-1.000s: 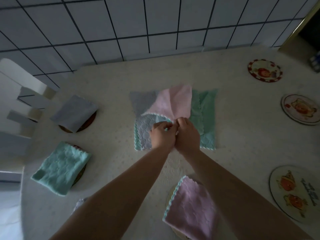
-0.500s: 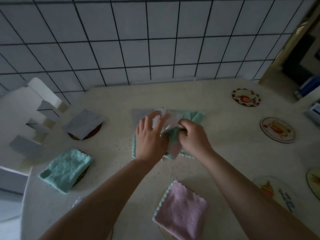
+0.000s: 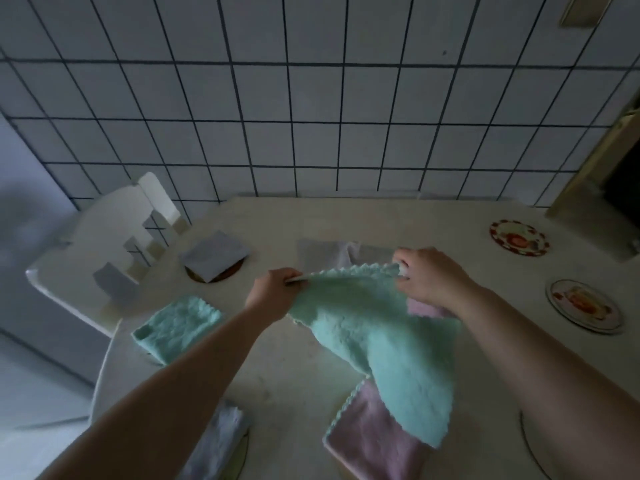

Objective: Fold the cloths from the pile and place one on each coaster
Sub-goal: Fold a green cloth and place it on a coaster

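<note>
Hands pinch the mint cloth [image 3: 374, 327] by its top corners, left hand [image 3: 273, 292] and right hand [image 3: 433, 275], above the pile [image 3: 332, 252]. Its hanging tail might drag the folded pink cloth [image 3: 374, 441] off its coaster.

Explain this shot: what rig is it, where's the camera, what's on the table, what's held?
There is no robot: a person works bare-handed, filmed by a wide-angle camera on their head looking down. The left hand and right hand each pinch a top corner of a green cloth, lifted off the pile on the table. Folded cloths already cover coasters: grey, green, pink, and a pale one. Two picture coasters on the right are bare.
</note>
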